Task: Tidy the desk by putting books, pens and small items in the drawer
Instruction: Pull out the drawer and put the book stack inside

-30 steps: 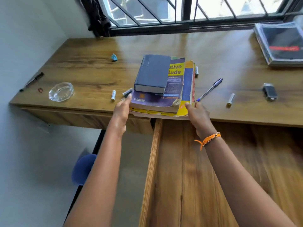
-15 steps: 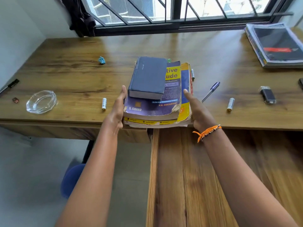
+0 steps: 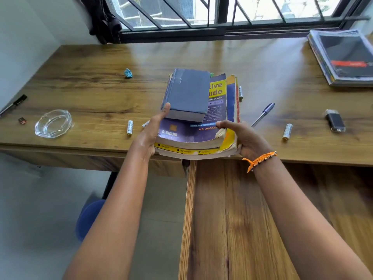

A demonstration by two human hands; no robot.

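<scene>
1. Wooden desk (image 3: pixel 84 91) is running under a barred window; a black pen (image 3: pixel 14 104) is lying at the far left edge, with a tiny dark item (image 3: pixel 22 120) near it, too small to identify.
2. Glass ashtray (image 3: pixel 53 123) is sitting near the front edge; a small blue object (image 3: pixel 128 73) is lying farther back.
3. White battery (image 3: pixel 130 127) is lying just left of the left hand (image 3: pixel 149 134); another white item is peeking out behind that hand, mostly hidden.
4. Left hand is gripping the left side of the book stack (image 3: pixel 198 116), thumb pressing on the dark blue book (image 3: pixel 186 93) on top.
5. Stack is sitting at the desk's front edge, overhanging it, above the open drawer (image 3: pixel 232 219); purple and yellow books are lying under the blue one.
6. Right hand (image 3: pixel 244 138), with an orange bracelet (image 3: pixel 260 160), is grasping the stack's right corner, thumb on the purple cover.
7. Marker (image 3: pixel 240 93) is sticking out behind the stack's right side, partly blocked.
8. Purple pen (image 3: pixel 263 114) and a second battery (image 3: pixel 287 131) are lying just right of the right hand.
9. Black USB-like device (image 3: pixel 335 120) is lying farther right; a dark magazine pile (image 3: pixel 345 57) is sitting at the back right corner.
</scene>
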